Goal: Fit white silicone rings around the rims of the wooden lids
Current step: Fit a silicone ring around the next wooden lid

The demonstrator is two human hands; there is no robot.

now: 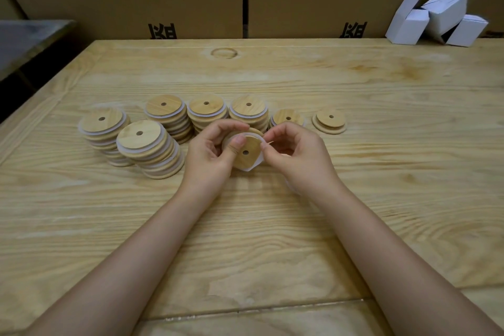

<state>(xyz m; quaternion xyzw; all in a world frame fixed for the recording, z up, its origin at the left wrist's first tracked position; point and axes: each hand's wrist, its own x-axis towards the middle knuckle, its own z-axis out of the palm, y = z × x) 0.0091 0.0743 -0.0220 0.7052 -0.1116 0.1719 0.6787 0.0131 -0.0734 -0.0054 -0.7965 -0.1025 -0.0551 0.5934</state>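
Wooden lid (246, 157) front and centre: a flat round disc of pale, grained wood with a small hole through its middle, held up just above the tabletop (272, 240) between the two hands. The left hand (215, 150) grips it from the left, thumb pressed flat on its face and fingers curled behind. The right hand (296, 153) is at its right edge, thumb and forefinger pinching the white silicone ring (255, 166). That ring is thin and floppy; it hugs the far rim but hangs slack off the near right side.

Behind the hands, count them: six stacks of lids. Stack one (102, 120) sits far left, stack two (140, 135) leans just beside it, then stack three (163, 105), stack four (206, 104), stack five (248, 105) and a low sixth stack (287, 117) run to the right, white bands showing between the layers. One lone lid (330, 120), stepped and bare wood, lies at the right end.

The tabletop is light pine with bold grain. Brown cardboard boxes (136, 8) wall off the far side, with white folded cartons (441, 16) at far right.
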